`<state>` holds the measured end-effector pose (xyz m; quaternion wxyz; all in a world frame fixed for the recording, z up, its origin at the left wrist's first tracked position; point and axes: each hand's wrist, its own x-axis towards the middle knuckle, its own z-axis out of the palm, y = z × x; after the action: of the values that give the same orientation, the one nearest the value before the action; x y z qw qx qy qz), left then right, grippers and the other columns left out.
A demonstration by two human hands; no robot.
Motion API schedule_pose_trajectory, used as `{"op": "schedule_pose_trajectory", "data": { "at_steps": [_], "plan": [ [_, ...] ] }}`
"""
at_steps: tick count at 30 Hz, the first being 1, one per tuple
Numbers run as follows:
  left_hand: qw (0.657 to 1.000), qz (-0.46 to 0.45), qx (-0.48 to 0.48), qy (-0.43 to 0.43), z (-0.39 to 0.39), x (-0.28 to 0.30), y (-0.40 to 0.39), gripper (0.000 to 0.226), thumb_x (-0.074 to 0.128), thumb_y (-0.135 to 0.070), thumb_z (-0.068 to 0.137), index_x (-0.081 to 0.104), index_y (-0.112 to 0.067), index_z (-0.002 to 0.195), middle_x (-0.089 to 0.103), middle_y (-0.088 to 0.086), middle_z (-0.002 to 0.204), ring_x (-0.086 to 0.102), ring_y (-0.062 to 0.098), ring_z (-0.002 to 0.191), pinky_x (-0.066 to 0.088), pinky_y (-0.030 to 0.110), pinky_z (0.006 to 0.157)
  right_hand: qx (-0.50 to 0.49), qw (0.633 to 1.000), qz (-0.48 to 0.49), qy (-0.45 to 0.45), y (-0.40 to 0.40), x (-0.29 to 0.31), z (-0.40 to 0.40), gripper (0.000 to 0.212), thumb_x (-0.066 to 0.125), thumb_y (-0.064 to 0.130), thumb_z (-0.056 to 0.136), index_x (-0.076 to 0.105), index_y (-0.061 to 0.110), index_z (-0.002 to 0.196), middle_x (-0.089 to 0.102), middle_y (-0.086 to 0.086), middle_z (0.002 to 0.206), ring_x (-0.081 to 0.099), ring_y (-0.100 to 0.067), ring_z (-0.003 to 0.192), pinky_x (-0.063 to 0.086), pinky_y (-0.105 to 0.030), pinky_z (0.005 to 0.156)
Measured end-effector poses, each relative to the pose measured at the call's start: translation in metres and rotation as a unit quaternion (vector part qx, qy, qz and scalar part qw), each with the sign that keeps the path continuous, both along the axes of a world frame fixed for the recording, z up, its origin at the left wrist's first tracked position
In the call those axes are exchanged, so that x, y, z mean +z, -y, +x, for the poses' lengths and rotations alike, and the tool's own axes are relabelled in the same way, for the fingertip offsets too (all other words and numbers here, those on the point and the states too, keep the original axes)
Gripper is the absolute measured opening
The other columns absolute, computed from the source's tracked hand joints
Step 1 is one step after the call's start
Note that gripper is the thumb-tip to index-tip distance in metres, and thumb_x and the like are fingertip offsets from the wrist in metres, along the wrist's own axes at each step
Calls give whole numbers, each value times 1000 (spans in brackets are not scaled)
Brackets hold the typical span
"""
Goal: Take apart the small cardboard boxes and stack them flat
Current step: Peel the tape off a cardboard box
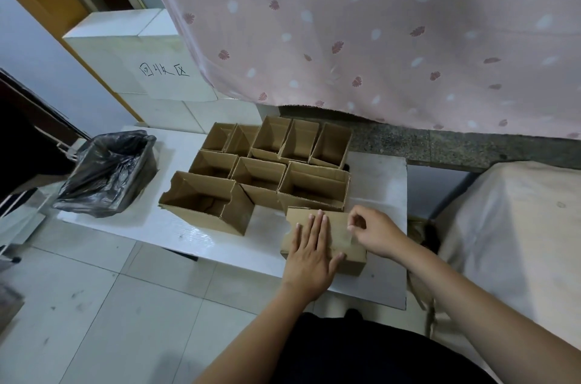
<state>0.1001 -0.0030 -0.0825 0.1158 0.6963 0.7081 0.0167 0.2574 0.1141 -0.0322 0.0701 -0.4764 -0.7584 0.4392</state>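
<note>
A low white table (201, 236) stood on a pale tiled floor (103, 305), with a pink leaf-print curtain (377, 37) hanging behind it. At the table's near right corner lay a closed cardboard box (338, 242). The left hand (309, 253) rested flat on the box's top, fingers straight and together, thumb over the near edge. The right hand (375, 234) sat at the box's right side, fingers curled with thumb and forefinger pinched together at the top edge; whether they held tape or a flap was too small to make out. The hands hid much of the lid. Just behind stood the open boxes (261, 160), packed side by side in rows. A bin lined with a black bag (108, 173) sat at the table's left end, and white blocks (132, 63) with handwriting stood behind.
</note>
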Motion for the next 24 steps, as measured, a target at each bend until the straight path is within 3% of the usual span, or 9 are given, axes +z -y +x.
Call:
{"op": "schedule_pose_trajectory", "data": {
  "at_steps": [3, 6, 9, 13, 19, 24],
  "plan": [
    [1000, -3, 8, 2, 2, 1, -1, 80, 2, -64, 99, -14, -12, 157, -22, 2, 165, -26, 16, 150, -10, 43, 123, -19, 999, -34, -6, 0, -4, 10, 13, 67, 32, 91, 57, 25, 86, 62, 4, 92, 58, -15, 87, 44, -24, 68],
    [1000, -8, 13, -8, 5, 1, 0, 80, 0, -65, 98, -16, -13, 157, -24, 2, 164, -28, 15, 149, -10, 43, 123, -20, 998, -50, -18, -1, -4, 18, 36, 82, 44, 75, 56, 21, 84, 64, 2, 91, 58, -16, 85, 45, -28, 68],
    [1000, -11, 16, -10, 6, 1, 2, 80, 1, -64, 99, -15, -12, 157, -23, 2, 164, -28, 15, 149, -11, 43, 123, -21, 998, -45, -28, 0, -3, 19, 35, 86, 32, 73, 53, 20, 79, 65, -1, 90, 59, -18, 82, 48, -32, 71],
    [1000, -15, 19, -8, 6, 2, 2, 81, -2, -65, 97, -16, -12, 157, -24, 2, 164, -29, 15, 149, -10, 43, 123, -66, 995, -24, -76, -3, 1, 23, 21, 71, 10, 84, 53, 20, 77, 67, 3, 89, 64, -15, 90, 54, -33, 80],
    [999, -15, 29, 3, 7, 2, -4, 81, 2, -66, 98, -18, -13, 156, -27, 2, 163, -31, 13, 148, -15, 41, 123, -185, 972, -21, -146, -8, -3, 47, 17, 64, -3, 90, 58, 11, 82, 73, 1, 88, 71, -9, 86, 58, -32, 82],
    [999, -9, 34, 7, 6, -2, -5, 81, -1, -67, 98, -19, -15, 156, -27, 0, 163, -32, 12, 147, -16, 41, 123, -255, 951, 8, -177, 0, -20, 48, 19, 58, -6, 93, 53, 11, 87, 71, -4, 83, 73, -17, 76, 61, -44, 76]
  ]
}}
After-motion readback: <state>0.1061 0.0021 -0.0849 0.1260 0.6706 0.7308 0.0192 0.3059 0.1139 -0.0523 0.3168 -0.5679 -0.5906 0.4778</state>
